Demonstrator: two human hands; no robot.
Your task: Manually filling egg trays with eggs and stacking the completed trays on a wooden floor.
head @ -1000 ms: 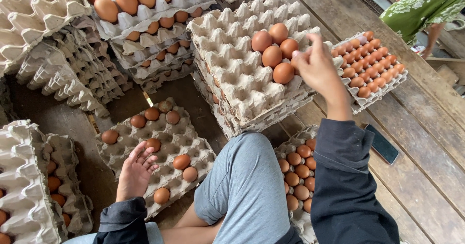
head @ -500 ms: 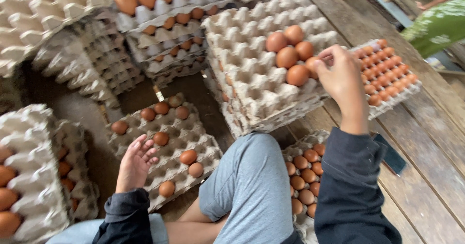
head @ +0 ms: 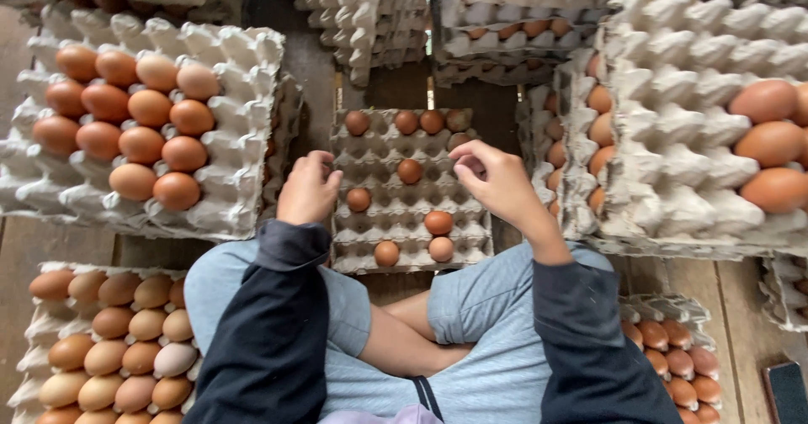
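A grey pulp egg tray [head: 383,159] lies on the floor between my knees, with several brown eggs [head: 439,222] scattered over its cups. My left hand [head: 309,190] hovers at the tray's left edge with its back toward me and its fingers curled under, so whatever is inside is hidden. My right hand [head: 497,180] is over the tray's right side, beside an egg [head: 410,171] in the middle. Its fingers are curled toward the thumb and no egg shows in it.
A stack of trays [head: 244,71] topped with brown eggs [head: 126,129] stands on the left. A taller stack [head: 673,96] holding three eggs [head: 766,142] is on the right. Fuller trays lie at lower left [head: 109,348] and lower right [head: 673,365]. More stacks [head: 370,12] stand behind, and a dark phone [head: 787,390] lies on the planks.
My right hand has come back from the tall stack on the right down to the tray between my knees. My left hand's fingers have curled in. My view has swung to face that tray.
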